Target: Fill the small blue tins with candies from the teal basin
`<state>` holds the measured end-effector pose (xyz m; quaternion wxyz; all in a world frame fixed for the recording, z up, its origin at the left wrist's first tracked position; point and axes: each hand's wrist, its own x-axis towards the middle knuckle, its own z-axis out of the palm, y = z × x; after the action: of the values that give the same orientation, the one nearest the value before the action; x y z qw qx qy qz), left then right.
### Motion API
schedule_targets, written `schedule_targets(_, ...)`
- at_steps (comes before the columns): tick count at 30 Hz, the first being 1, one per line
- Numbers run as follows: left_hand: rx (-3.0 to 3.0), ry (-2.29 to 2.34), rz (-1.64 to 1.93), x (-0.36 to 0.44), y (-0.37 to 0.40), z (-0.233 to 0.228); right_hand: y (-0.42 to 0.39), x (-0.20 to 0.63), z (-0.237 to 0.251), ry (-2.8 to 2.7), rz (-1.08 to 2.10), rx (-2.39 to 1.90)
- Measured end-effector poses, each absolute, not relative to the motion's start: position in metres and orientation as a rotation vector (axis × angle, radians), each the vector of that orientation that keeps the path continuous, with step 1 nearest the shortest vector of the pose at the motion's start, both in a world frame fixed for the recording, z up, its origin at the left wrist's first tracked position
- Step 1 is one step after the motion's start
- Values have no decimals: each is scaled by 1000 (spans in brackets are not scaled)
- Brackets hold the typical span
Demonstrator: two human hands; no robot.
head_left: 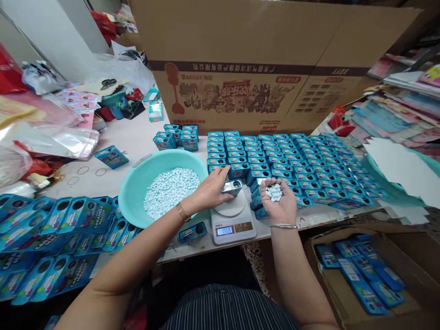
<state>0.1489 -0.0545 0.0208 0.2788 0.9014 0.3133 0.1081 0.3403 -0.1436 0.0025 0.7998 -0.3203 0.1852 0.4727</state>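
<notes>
My left hand [212, 189] has its thumb and fingers around a small blue candy box [233, 187] with an open top. That box stands on the round plate of a white digital scale [235, 227], whose display is lit. Palm up, my right hand [283, 208] is cupped around a small heap of pale blue candies [274, 193], just right of the scale. To the left of the scale, a turquoise basin [129, 183] holds many more loose pale candies [172, 188]. Rows of blue boxes [292, 160] stand behind and right of my hands.
A large cardboard carton [237, 41] walls off the back. Stacked blue boxes [82, 217] fill the left front. An open carton [357, 293] with several blue boxes sits low at the right. One box [192, 232] lies at the table's front edge.
</notes>
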Motion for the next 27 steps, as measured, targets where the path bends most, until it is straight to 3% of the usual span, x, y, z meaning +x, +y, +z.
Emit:
schedule_targets(13,2536,1068,8,168,-59,-7,-141,328,4,394,1058,-703)
schedule_targets(17,2474,1069,201,166,-59,-10,-140,319,2,391,1079,-697)
schedule_targets(23,2457,928,615,157,-66,59,-138,309,-5,399,1117,-661)
schedule_targets(27,2766,819,423,169,-78,96,-131,300,-10,426,1142,-622)
